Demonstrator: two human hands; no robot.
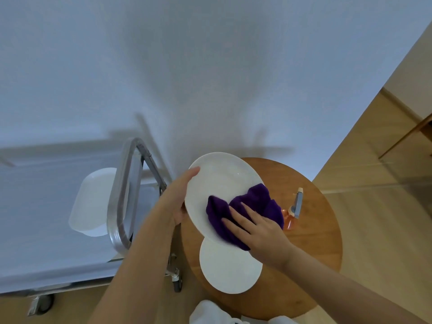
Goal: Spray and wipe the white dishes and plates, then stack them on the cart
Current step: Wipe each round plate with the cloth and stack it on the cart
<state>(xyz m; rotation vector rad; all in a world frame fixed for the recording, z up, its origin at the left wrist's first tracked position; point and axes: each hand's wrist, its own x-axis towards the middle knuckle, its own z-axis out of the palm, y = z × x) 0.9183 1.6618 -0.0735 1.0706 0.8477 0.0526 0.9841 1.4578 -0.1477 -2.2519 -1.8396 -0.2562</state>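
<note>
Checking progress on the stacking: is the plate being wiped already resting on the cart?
No. The left hand holds the plate tilted above the round table, while the right hand presses the cloth on it.

round wooden table [315, 242] | white plate [230, 267], spray bottle [293, 213] (orange) | cart [58, 206]: white dish [93, 202]

Two bare forearms enter from six o'clock, without sleeves, watch or rings. The left hand [181, 197] and right hand [259, 228] are ungloved. White clothing [205, 312] shows at the six o'clock edge, its kind unclear.
</note>
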